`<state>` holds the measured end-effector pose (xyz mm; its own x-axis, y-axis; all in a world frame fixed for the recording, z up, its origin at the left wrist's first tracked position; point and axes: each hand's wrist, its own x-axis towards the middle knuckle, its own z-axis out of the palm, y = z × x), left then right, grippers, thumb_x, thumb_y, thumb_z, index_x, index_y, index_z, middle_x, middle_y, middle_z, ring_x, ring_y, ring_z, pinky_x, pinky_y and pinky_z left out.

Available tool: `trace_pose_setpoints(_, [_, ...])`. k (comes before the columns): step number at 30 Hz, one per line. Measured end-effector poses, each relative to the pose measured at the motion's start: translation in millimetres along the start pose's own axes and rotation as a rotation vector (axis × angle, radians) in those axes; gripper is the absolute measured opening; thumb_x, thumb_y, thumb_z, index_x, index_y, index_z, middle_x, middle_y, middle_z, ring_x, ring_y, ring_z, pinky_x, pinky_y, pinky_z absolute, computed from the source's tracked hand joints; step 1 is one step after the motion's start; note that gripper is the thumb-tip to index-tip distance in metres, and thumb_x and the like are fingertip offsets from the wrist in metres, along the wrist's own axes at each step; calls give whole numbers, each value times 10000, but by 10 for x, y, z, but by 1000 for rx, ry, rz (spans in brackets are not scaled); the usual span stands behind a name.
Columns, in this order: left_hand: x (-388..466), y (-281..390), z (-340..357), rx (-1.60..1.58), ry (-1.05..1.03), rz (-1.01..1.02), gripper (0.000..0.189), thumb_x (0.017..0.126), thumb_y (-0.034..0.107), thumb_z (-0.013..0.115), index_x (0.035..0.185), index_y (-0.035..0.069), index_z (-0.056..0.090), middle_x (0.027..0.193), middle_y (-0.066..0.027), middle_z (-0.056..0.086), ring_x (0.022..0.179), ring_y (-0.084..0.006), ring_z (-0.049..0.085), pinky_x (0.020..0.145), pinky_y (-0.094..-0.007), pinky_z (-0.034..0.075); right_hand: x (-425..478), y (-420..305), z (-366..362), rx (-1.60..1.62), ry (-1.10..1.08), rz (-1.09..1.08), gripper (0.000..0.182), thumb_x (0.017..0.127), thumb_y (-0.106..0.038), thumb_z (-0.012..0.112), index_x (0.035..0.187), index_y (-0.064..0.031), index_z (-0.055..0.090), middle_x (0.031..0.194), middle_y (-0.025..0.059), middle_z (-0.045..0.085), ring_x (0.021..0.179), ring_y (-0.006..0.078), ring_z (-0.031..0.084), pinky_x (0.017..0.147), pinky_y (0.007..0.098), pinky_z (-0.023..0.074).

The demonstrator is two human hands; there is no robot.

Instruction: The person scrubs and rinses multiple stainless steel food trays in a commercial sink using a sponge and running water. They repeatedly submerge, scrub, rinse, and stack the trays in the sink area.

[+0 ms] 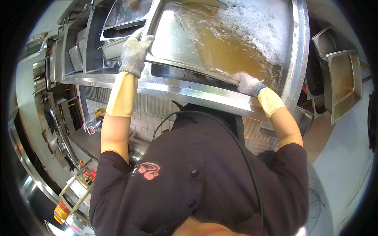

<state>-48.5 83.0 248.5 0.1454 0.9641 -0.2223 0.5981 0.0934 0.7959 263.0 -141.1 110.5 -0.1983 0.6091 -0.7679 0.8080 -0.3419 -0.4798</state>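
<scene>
Both of my hands wear grey knit gloves over yellow rubber ones. A large shallow stainless steel tray [177,38] lies tilted in the sink, its left part above the water and its right part under it. My left hand [134,56] grips the tray's left rim near the close corner, thumb on top. Farther right, my right hand [249,84] is closed around the near rim at the water's edge; its fingertips are partly hidden. Murky brown water [236,56] covers the tray's right side, with white suds [254,23] floating toward the back.
The sink's steel front edge [183,90] runs before my body. In the left basin stand steel food pans [115,48], one with a dirty bottom [130,11]. More deep steel pans [345,79] lean at the right. Plastic bottles [95,125] lie on a counter to the left.
</scene>
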Motion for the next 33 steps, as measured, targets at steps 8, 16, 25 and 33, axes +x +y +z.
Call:
trace_pose_setpoints(8, [-249, 23, 178, 28, 31, 64, 427, 944, 217, 749, 1322, 24, 697, 1109, -119, 768, 996, -186, 701, 887, -321, 547, -82, -1300, -453, 223, 19, -257, 524, 794, 45, 583, 1297, -74, 669, 1281, 233, 683, 1235, 381, 639, 1043, 424, 521])
trace_pose_setpoints(16, [-388, 215, 195, 182, 58, 140, 535, 908, 238, 722, 1367, -27, 643, 1281, -210, 715, 1144, -280, 700, 1010, -365, 534, -104, -2462, -664, 252, 322, -323, 416, 902, -171, 631, 1292, -33, 673, 1316, 218, 689, 1220, 349, 677, 1080, 440, 522])
trace_pose_setpoints(25, [326, 96, 228, 35, 21, 209, 541, 885, 213, 783, 1392, 65, 666, 1311, -179, 718, 1172, -268, 700, 1029, -341, 536, 142, -740, -131, 392, 343, -432, 710, 824, 128, 479, 1462, -159, 599, 1552, 128, 553, 1396, 305, 556, 1174, 327, 419])
trace_pose_setpoints(33, [1165, 309, 190, 3, -191, 146, 554, 845, 152, 826, 1364, 22, 683, 1214, -148, 748, 1053, -184, 710, 942, -281, 556, -287, 190, 9, 242, 164, 71, 531, 879, -56, 539, 1385, -178, 641, 1272, 183, 710, 1175, 334, 687, 1015, 423, 528])
